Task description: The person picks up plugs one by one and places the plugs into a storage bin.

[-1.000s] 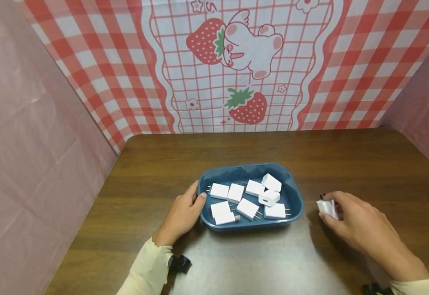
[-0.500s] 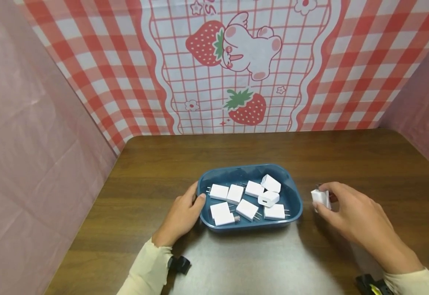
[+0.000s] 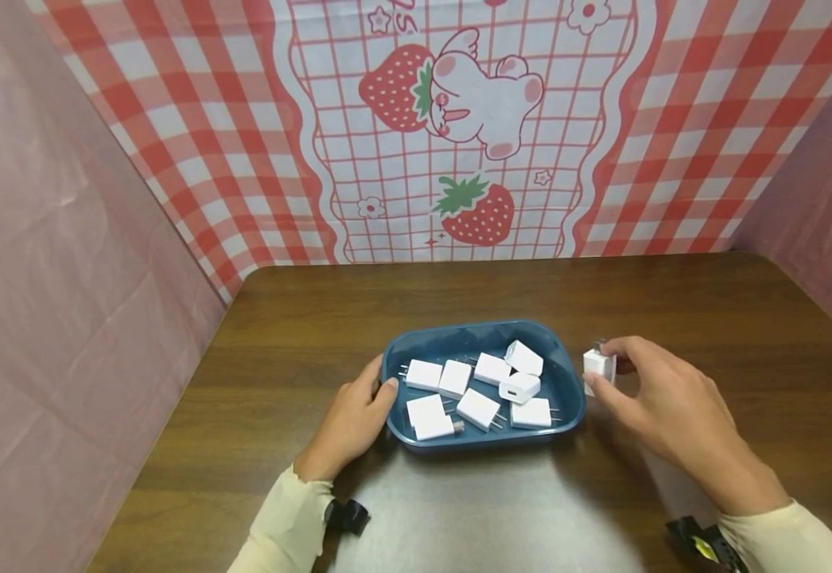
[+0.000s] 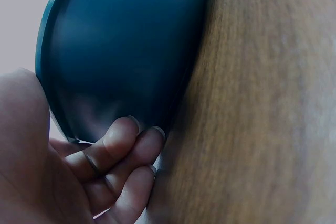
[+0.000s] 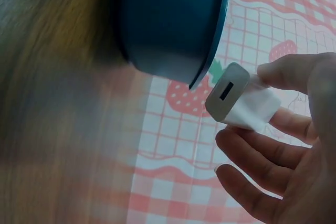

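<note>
A blue plastic bin (image 3: 487, 444) stands on the table with several white USB charger plugs (image 3: 479, 409) lying loose inside. My left hand (image 3: 347, 418) grips its left end, thumb over the rim; the left wrist view shows curled fingertips (image 4: 149, 142) against the outer wall. Just off the bin's right end, my right hand (image 3: 674, 398) pinches another white charger plug (image 3: 599, 368) between thumb and fingers, prongs up. In the right wrist view that held plug's USB port (image 5: 226, 91) faces the camera, near the bin's rim (image 5: 212, 59).
The brown wooden table (image 3: 280, 318) runs back to a red-and-white checked cloth (image 3: 681, 151) with strawberry prints. Pinkish fabric (image 3: 65, 278) hangs at the left, and similar fabric (image 3: 810, 215) at the right.
My right hand has moved left and slightly away from me with the charger plug, closer to the bin. The plug has turned more upright. The left hand stays on the bin.
</note>
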Motion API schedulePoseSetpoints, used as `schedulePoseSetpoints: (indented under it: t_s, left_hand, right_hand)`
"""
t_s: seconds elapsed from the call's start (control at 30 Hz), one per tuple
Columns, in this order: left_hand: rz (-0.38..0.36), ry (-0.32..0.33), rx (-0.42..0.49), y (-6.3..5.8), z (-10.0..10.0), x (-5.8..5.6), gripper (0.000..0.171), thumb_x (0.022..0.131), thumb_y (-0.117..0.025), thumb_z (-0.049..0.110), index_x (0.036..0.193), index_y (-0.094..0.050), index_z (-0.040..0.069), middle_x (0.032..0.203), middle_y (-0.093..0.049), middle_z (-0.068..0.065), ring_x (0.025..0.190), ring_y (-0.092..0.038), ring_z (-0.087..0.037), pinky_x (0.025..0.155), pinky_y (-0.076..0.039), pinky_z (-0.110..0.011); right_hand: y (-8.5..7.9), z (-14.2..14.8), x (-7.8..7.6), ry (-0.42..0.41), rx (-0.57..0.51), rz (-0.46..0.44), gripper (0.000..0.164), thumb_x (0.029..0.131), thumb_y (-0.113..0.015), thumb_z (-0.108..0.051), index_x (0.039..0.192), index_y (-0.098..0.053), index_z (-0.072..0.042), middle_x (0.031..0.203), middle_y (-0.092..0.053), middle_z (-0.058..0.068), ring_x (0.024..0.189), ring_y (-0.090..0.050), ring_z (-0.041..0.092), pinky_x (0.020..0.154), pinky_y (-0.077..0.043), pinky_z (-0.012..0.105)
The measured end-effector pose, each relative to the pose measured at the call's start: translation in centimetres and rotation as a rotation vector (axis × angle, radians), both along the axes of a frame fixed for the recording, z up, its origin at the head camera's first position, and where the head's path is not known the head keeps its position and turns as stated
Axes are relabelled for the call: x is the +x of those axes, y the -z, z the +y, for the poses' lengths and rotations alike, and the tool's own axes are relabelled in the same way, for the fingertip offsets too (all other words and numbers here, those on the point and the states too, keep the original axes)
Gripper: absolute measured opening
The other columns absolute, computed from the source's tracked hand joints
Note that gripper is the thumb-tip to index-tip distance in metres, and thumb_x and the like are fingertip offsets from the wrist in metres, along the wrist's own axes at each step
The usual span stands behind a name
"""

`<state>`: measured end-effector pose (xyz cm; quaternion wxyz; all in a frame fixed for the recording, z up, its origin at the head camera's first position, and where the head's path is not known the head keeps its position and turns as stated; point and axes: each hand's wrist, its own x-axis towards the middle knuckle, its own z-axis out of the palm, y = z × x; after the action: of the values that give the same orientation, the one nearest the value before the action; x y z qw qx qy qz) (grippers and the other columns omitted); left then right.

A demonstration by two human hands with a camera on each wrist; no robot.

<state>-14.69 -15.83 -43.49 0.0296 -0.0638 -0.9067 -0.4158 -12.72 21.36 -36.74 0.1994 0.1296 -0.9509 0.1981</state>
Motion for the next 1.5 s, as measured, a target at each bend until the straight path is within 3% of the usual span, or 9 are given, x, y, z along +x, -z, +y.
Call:
schedulePoseSetpoints:
  t_s: [0.4, 0.77, 1.03, 1.23, 1.5]
  left_hand:
    - [-0.006, 0.005, 0.009, 0.1, -0.1, 0.0, 0.05, 0.102, -0.052, 0.034, 0.151, -0.047, 0.023, 0.131, -0.065, -0.003, 0.116, -0.061, -0.02, 0.101, -0.045, -0.048]
    - [-0.013, 0.002, 0.012, 0.0, -0.2, 0.1, 0.05, 0.103, -0.052, 0.034, 0.151, -0.047, 0.024, 0.131, -0.065, -0.003, 0.116, -0.061, -0.019, 0.101, -0.045, -0.048]
    - [-0.008, 0.006, 0.015, 0.1, -0.1, -0.1, 0.05, 0.102, -0.052, 0.034, 0.151, -0.046, 0.024, 0.131, -0.065, -0.002, 0.115, -0.062, -0.019, 0.1, -0.045, -0.048]
    - [-0.016, 0.0, 0.013, -0.1, -0.1, 0.0, 0.05, 0.103, -0.051, 0.034, 0.151, -0.046, 0.023, 0.132, -0.064, -0.003, 0.115, -0.061, -0.019, 0.1, -0.045, -0.048]
    - [-0.006, 0.006, 0.012, 0.2, 0.0, -0.1, 0.051, 0.102, -0.053, 0.032, 0.152, -0.046, 0.024, 0.13, -0.065, -0.003, 0.113, -0.062, -0.019, 0.1, -0.045, -0.049]
  right_hand:
    - [0.1, -3.3, -0.3, -0.073, 0.003, 0.015, 0.039, 0.082, -0.081, -0.03, 0.111, -0.065, -0.011, 0.092, -0.069, 0.005, 0.076, -0.061, 0.018, 0.063, -0.049, 0.044]
    - [0.5, -5.9, -0.8, -0.115, 0.045, -0.136, 0.038, 0.085, -0.079, -0.035, 0.112, -0.068, -0.011, 0.092, -0.069, 0.006, 0.067, -0.053, 0.016, 0.059, -0.044, 0.034]
    - [0.9, -7.3, -1.3, -0.185, 0.063, -0.101, 0.03, 0.086, -0.077, -0.036, 0.106, -0.069, -0.016, 0.084, -0.065, -0.003, 0.065, -0.054, 0.01, 0.059, -0.046, 0.034]
    - [1.1, -8.7, -1.2, -0.293, 0.076, -0.086, 0.027, 0.087, -0.077, -0.037, 0.105, -0.07, -0.017, 0.085, -0.066, -0.008, 0.068, -0.053, 0.006, 0.06, -0.047, 0.031]
    - [1.3, -10.2, -0.8, -0.321, 0.113, -0.19, 0.035, 0.087, -0.076, -0.043, 0.111, -0.067, -0.02, 0.087, -0.067, -0.008, 0.069, -0.052, 0.006, 0.066, -0.049, 0.03]
